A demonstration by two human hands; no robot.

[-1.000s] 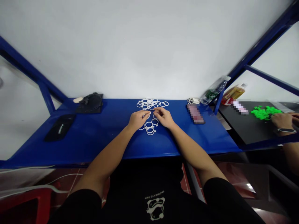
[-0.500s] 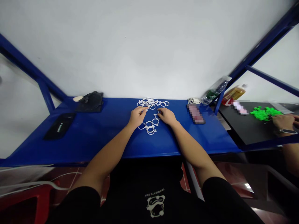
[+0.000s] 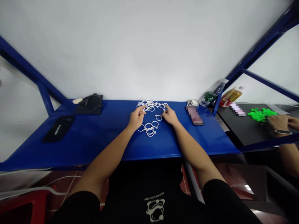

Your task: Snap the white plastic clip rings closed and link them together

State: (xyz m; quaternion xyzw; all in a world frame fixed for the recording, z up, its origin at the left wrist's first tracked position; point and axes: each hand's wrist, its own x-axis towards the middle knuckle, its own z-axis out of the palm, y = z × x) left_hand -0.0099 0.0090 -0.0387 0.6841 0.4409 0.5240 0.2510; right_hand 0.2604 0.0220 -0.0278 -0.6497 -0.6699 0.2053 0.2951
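Some white rings partly behind fingers

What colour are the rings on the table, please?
The rings are white, seen in the head view.

Blue table, backed by a white wall; at its left, one black case with pale lettering (too small to read); behind it, one dark crumpled item on a flat dark sheet, a pale oval piece just beside; at its right, one coiled white cable, one pixelated pinkish rectangle, one clear bottle with green label; beyond the blue frame, a black table bearing an amber bottle and a pile of green pieces; lower left, one red stool, partly cut off.
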